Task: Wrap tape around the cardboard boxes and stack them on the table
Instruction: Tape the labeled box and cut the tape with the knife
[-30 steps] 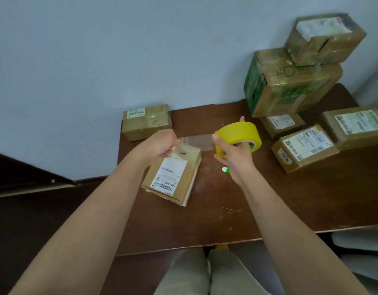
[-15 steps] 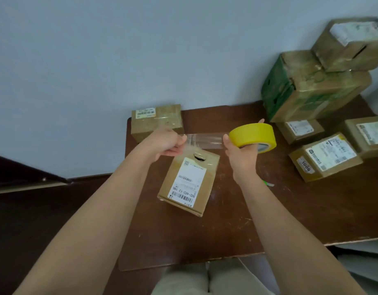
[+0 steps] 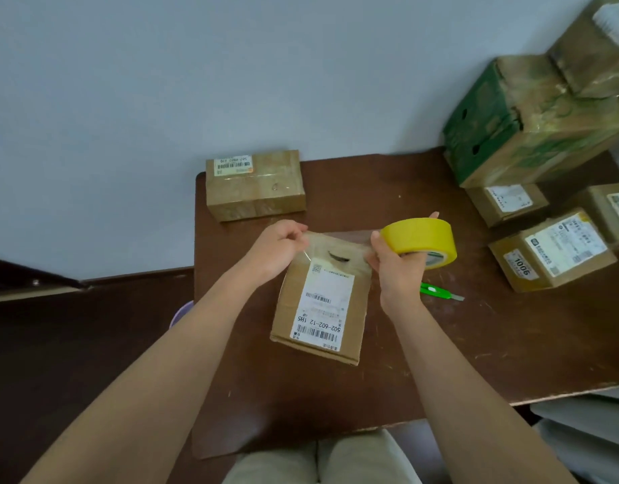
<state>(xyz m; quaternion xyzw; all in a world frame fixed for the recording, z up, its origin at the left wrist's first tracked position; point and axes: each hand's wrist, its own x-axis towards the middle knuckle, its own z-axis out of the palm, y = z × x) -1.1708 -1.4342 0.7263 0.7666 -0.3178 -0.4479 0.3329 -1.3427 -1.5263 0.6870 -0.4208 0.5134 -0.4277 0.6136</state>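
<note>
Head view, read from the left of the frame: a dark skirting runs along the lower left under a pale wall, and a taped cardboard box [image 3: 255, 185] sits at the table's [image 3: 423, 344] upper-left corner, against the wall. Just right of it, at centre, the left hand [image 3: 278, 251] pinches the free end of a clear tape strip [image 3: 336, 241] between thumb and fingertips. The strip stretches rightward over the far end of the labelled box [image 3: 322, 302], which lies flat at the middle of the brown tabletop. The right hand [image 3: 400, 265] has its fingers curled round the yellow tape roll [image 3: 421, 241], holding it just above the box's right far corner.

Judging by this, the step in hand is laying the first band of tape on this box. The next move likely calls for lowering the strip onto the cardboard, pressing it flat, then running the roll round the box while keeping tension.

Right of the hand a green cutter [image 3: 440, 293] lies on the wood. Further right stand several small labelled boxes [image 3: 552, 253], and in the upper right a big green-printed carton [image 3: 531, 124] carries another box. The tabletop is dark, scuffed wood; the person's pale trousers show at bottom centre.
</note>
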